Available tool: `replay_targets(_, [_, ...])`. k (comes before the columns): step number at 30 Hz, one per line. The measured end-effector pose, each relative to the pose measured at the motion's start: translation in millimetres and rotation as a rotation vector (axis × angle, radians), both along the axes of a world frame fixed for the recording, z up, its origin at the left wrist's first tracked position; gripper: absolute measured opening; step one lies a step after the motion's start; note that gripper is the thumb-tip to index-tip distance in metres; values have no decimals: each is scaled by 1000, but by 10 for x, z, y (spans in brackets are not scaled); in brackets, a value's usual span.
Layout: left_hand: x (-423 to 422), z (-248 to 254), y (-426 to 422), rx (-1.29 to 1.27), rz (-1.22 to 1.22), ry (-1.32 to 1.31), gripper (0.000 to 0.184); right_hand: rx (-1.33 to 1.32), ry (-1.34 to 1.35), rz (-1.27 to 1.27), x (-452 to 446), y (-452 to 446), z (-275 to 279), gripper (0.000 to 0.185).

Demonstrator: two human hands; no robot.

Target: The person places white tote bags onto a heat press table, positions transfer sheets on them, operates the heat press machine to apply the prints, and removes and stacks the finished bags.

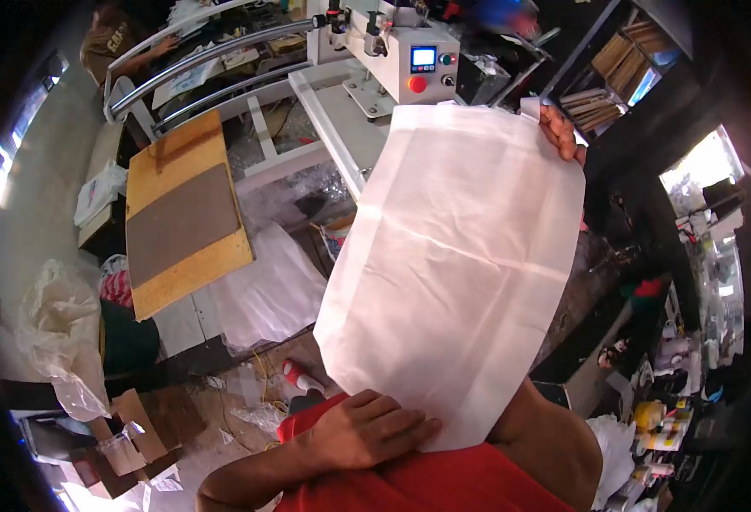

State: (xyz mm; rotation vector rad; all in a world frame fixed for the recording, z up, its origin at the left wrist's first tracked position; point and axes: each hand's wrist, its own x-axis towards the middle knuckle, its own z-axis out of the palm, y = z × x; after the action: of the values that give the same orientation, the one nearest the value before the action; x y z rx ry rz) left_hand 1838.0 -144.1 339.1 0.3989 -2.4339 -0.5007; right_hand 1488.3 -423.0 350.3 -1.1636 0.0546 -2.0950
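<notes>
A large white fabric-like sheet or bag (452, 256), creased across its middle, is held up before my red shirt. My left hand (374, 429) is at its lower edge, fingers bent over the material. At the upper right corner my right hand (561, 134) grips the edge, with only its fingers showing; the sheet hides the rest of that hand and the forearm. Behind the sheet's top stands a white machine with a control box (422, 64), a lit blue screen and a red button.
Left of the sheet lies a wooden board (179, 282) with a grey-brown pad (183, 224). White sheets (269, 294) lie beneath. An open cardboard box (128, 435) is lower left. Another person (113, 43) is upper left. Cluttered shelves (623, 72) stand right.
</notes>
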Motion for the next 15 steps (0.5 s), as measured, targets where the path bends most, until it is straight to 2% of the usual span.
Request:
replay_targets(1, [42, -13, -5, 36, -26, -31, 45, 2, -1, 20, 31, -20, 37, 58])
replay_targets(3, [194, 77, -186, 265, 38, 85, 51, 5, -14, 70, 154, -107, 153, 58])
replay_targets(5, [422, -172, -516, 533, 359, 409, 61, 7, -19, 181, 328, -260, 314, 59])
replay_targets(6, [554, -341, -796, 520, 543, 344, 68, 17, -24, 231, 453, -319, 364, 60])
replay_targets(7, [571, -536, -1063, 722, 601, 535, 85, 28, -28, 280, 594, -368, 402, 61])
replay_targets(9, [652, -847, -1467, 697, 583, 471, 103, 41, -49, 383, 904, -445, 490, 62])
replay_targets(10, [597, -939, -1630, 908, 455, 607, 114, 47, -56, 422, 1024, -482, 503, 63])
replay_targets(11, [459, -918, -1639, 1105, 362, 841, 108, 56, -60, 458, 1147, -512, 519, 64])
replay_targets(12, [424, -933, -1701, 1095, 377, 844, 108, 71, -65, 489, 1281, -512, 549, 65])
replay_targets(14, [466, -939, -1857, 1502, 40, 1022, 93, 91, -74, 527, 1463, -531, 573, 67])
replay_targets(15, [553, -926, -1849, 1498, 43, 1019, 93, 107, -77, 541, 1529, -535, 573, 68])
